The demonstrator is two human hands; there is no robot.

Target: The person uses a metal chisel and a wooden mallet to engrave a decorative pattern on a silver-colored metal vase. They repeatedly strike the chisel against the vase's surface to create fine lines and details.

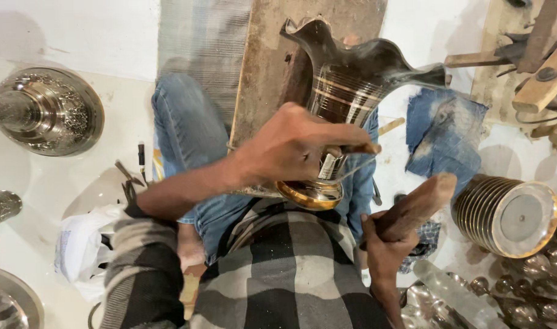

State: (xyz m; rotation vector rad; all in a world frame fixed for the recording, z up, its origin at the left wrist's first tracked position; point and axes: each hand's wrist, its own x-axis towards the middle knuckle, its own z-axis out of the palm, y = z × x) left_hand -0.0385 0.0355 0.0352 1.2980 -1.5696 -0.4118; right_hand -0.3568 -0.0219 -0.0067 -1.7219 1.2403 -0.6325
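Fluted metal vase (351, 79): lies on the lap beneath the left hand (290, 149), base toward the body. Wooden mallet (415, 207): gripped in the right hand (382, 247), just right of the vase. Thin chisel (351, 161): pinched by left fingers against the vase's neck.

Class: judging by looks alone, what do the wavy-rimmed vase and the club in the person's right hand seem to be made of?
Wavy-rimmed vase: seemingly metal, dark glossy body with brass-coloured bands and mirror-like highlights. Club: probably wood, matte brown, no shine.
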